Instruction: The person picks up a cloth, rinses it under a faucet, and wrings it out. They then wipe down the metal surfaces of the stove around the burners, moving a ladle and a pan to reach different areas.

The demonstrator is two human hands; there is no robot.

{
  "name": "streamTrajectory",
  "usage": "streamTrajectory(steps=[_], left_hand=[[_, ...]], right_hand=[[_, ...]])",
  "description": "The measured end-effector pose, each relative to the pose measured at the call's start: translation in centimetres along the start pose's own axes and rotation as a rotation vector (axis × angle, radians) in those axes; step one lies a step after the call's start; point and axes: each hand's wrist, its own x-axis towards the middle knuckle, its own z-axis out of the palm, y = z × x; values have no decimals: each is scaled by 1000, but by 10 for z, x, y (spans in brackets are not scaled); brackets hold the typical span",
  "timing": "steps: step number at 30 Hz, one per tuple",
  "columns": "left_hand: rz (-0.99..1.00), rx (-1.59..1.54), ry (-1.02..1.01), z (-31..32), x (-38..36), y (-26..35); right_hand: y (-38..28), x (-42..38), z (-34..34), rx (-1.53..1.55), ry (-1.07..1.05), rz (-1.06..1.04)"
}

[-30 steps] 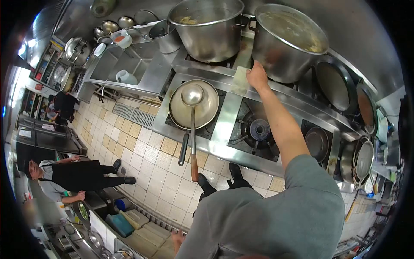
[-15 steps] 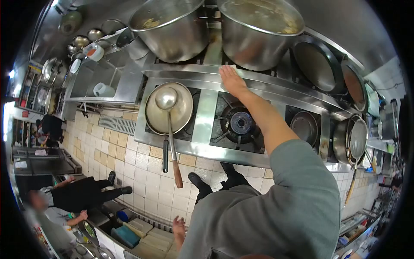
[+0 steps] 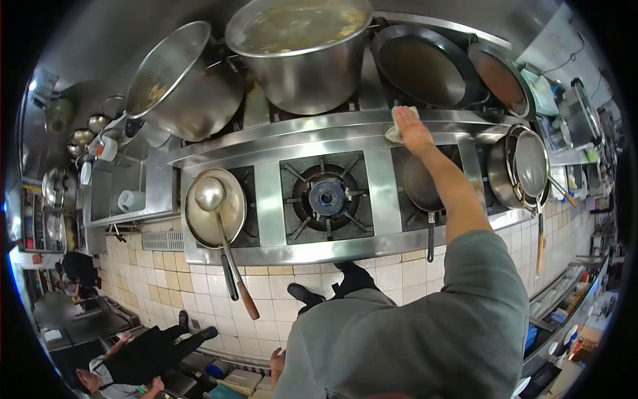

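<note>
My right hand (image 3: 413,130) presses a pale, crumpled cloth (image 3: 394,135) against the raised steel ledge (image 3: 319,131) along the stove. The hand lies fairly flat over the cloth, above a small dark frying pan (image 3: 423,186) on the right burner. Low by my body hangs my left hand (image 3: 277,361), with loosely bent fingers and nothing visible in it. In front of me is a bare gas burner (image 3: 327,198). To its left, a ladle (image 3: 210,194) rests in a wide light-coloured pan (image 3: 194,223), its wooden handle sticking out over the stove's front edge.
Two large stockpots (image 3: 302,83) (image 3: 199,100) and a dark wok (image 3: 425,66) stand behind the ledge. A strainer (image 3: 531,163) lies on stacked pans at right. A steel sink (image 3: 126,173) is at left. Another person (image 3: 143,356) stands at lower left on the tiled floor.
My right hand has slid the cloth rightward along the ledge, from in front of the right stockpot to in front of the wok. My view has shifted right too.
</note>
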Motion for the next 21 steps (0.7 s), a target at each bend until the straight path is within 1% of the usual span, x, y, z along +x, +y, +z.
streamTrajectory(steps=[1,2,4,5,7,8,10,12,13,14,15,16,17,18,20,21], left_hand=[[208,319,96,-2,10,-14],[212,330,98,-6,7,-11],[118,530,122,-13,-8,0],[129,546,122,-17,-3,8],[108,585,45,-35,-12,7],[132,599,26,-41,-15,9],[194,649,-8,-50,-12,19],[240,690,-38,-56,-11,27],[265,712,-54,-57,-10,32],[304,748,-68,-58,-15,36],[358,789,-86,-60,-16,41],[850,1102,-137,-67,-25,39],[317,735,-95,-70,-15,43],[183,566,-95,-72,-14,42],[-77,-48,-41,-68,-31,63],[-128,-298,-14,-68,-45,71]], right_hand=[[21,-6,3,-42,-21,49],[41,-11,8,-38,-19,60],[84,-27,21,-204,-73,170],[106,-33,24,-202,-72,189],[138,-47,24,-428,-220,198],[153,-56,20,-192,-81,330],[180,-72,-4,-53,-128,592],[168,-93,-50,162,33,1015],[175,-103,-49,96,129,1062],[178,-111,-51,93,128,1072],[180,-117,-55,109,116,1099],[181,-118,-57,127,106,1121],[184,-118,-51,171,104,1139],[194,-117,-33,176,102,1125],[224,-117,38,248,19,985],[243,-116,92,235,-145,943]])
